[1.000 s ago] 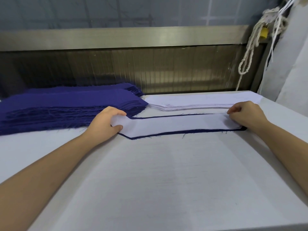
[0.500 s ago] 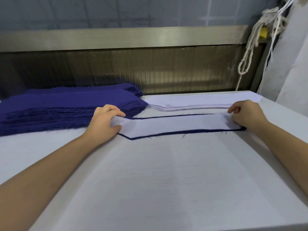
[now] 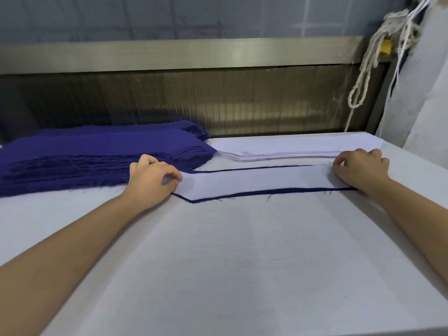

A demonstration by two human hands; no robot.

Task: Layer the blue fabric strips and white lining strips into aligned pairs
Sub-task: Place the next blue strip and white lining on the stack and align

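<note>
- Two bare forearms are stretched across the bench (image 3: 230, 263), which is covered in pale cloth and fills the near part of the view.
- One white strip (image 3: 254, 181) is laid flat past the middle of the bench, on top of a blue strip (image 3: 278, 191). Only a thin blue border is seen along its near and far edges, with loose threads sticking out.
- The left end of the white strip is held by the left hand (image 3: 151, 180). Its fingers (image 3: 173, 174) are curled and closed against the thumb on the cloth.
- The right end is held by the right hand (image 3: 361, 169). Its fingers (image 3: 339, 163) are bent, the tips brought together on the cloth at the strip's far corner.
- A thick pile of blue strips (image 3: 97, 154) with frayed edges is stacked behind the left hand, touching its knuckles.
- A lower pile of white strips (image 3: 291, 147) is set just beyond the pair, to the right of the blue pile and touching its tip.
- A metal rail (image 3: 181, 53) is run across the back, above a dark ribbed panel.
- A knotted rope (image 3: 363, 76) is hung at the far right.
</note>
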